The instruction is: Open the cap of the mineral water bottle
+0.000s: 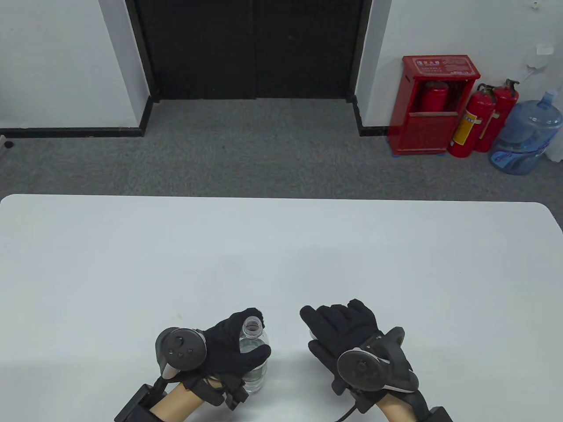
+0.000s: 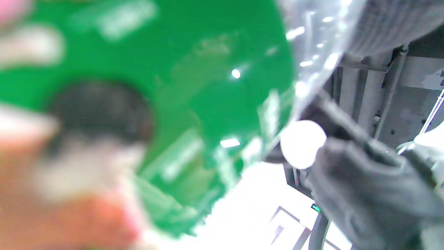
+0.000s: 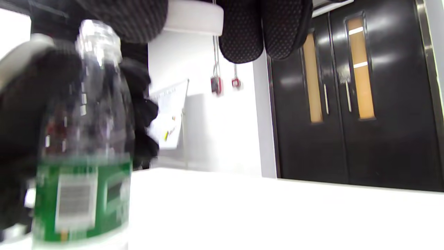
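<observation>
Bottle: upright on the bench, near its front edge, a little left of middle. Clear plastic with a green label, seen in the right wrist view. Mouth open, no cap on it.
Left hand: wrapped around the bottle from the left; thumb across the near side, fingertips curled round the neck on the far side. Firm grip on the body.
Left wrist view: green label fills most of the frame, badly blurred; a gloved finger shows at lower right.
Cap: white, off the bottle, pinched between the right hand's fingertips at the top of the right wrist view. Hidden under the hand in the table view.
Right hand: just right of the bottle, apart from it, fingers curled loosely towards the bottle and closed on the cap.
Floor behind bench: red extinguisher cabinet, two extinguishers beside it, blue water jug further right.
</observation>
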{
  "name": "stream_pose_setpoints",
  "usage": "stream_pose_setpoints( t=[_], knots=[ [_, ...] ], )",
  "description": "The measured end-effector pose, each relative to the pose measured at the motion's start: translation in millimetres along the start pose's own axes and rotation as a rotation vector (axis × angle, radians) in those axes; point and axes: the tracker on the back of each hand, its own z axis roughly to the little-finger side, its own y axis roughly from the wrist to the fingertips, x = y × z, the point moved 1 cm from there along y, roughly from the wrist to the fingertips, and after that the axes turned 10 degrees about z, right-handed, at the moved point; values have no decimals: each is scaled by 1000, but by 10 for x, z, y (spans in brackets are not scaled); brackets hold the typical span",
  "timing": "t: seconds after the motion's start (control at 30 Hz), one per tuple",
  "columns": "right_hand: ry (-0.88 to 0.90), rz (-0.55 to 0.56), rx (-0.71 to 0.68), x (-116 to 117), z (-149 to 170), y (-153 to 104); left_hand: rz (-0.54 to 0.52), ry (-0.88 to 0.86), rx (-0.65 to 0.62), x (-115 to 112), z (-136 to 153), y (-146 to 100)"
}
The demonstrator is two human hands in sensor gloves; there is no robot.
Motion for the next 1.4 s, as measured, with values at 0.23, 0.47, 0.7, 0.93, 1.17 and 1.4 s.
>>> stream_pose_setpoints(
  t=[0.23,0.47,0.7,0.93,1.17,1.4],
  knots=[
    [18,-250,12,633,123,-231,-4,24,3,11,2,-7],
    [-31,-373,50,1018,122,-275,-5,38,-2,16,4,-10],
    [-100,-434,-1,1201,86,-311,-4,41,-5,17,-1,-12],
    [-130,-413,-33,1267,57,-370,-6,43,-4,22,2,-16],
    [-121,-447,-1,1282,84,-377,-4,44,-1,23,6,-17],
    [-52,-374,43,1180,112,-340,-5,45,-2,32,5,-17]
  ],
)
